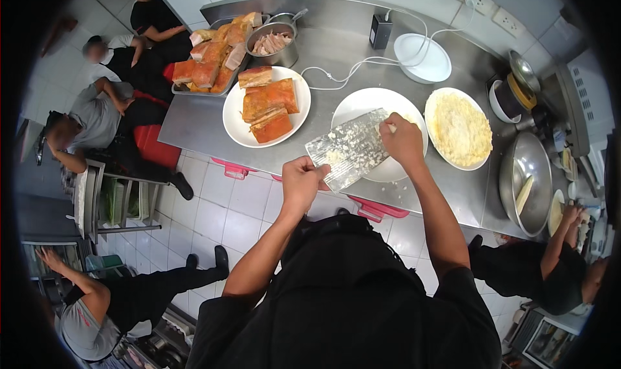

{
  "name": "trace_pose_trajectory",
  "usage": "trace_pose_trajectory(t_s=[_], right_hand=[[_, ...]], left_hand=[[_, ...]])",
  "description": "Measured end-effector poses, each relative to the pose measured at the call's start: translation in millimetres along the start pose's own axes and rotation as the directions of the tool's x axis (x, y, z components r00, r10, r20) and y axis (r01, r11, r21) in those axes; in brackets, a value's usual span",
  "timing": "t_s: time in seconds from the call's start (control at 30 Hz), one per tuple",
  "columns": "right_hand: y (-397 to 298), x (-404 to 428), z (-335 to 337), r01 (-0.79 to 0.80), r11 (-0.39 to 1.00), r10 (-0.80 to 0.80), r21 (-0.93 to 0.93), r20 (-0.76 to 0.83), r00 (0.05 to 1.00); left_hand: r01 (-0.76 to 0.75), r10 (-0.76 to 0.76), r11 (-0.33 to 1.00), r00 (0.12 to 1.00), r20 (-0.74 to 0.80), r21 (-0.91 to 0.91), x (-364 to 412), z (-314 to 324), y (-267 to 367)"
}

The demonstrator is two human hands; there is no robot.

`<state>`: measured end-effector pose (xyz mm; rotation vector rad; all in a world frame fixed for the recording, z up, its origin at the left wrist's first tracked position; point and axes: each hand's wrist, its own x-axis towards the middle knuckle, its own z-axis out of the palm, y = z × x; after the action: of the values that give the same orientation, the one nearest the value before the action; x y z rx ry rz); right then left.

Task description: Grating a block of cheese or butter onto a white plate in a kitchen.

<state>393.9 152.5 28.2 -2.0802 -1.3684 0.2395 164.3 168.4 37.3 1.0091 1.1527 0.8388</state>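
My left hand [300,182] grips the near left end of a flat metal grater [347,148], thumb on top. The grater lies tilted across a white round plate [356,99], its surface dotted with pale shreds. At its far right end, my right hand [403,138] presses a small pale piece of food against it; the fingers hide most of that piece. Some crumbs lie on the steel counter near the plate's front. To the right, an oval white dish [429,114] is heaped with pale yellow grated food [461,126].
Roasted slabs of meat fill a white plate [233,126] and a metal tray [213,92] at left, near a pot [279,58]. A white bowl [422,63] and cable [359,68] lie behind. A steel bowl [539,175] holds a pale peeled piece [524,195]. Several people are around.
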Motion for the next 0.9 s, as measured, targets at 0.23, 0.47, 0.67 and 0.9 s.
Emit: trace_pose_trajectory(t_s=[0.23,0.47,0.67,0.9], right_hand=[[-79.1,-52.5,-13.4,0.208,0.975,-0.213,0.076,0.072,0.974],[-13.1,-4.0,-1.9,0.098,0.995,-0.098,0.002,-0.048,0.994],[-47.0,-30.3,-3.7,0.144,0.989,-0.145,0.022,0.058,0.988],[-42.9,-14.6,-5.0,0.130,0.991,-0.132,0.038,0.059,0.990]], left_hand=[[0.010,-0.010,0.999,1.000,0.019,0.038,1.4,-11.5,3.9],[0.032,-0.032,0.999,0.999,0.026,0.029,0.8,-12.5,-5.6],[0.031,-0.033,0.998,0.999,0.042,0.055,0.3,-14.9,1.3],[0.003,-0.005,0.996,1.000,0.026,0.087,2.5,-9.9,4.8]])
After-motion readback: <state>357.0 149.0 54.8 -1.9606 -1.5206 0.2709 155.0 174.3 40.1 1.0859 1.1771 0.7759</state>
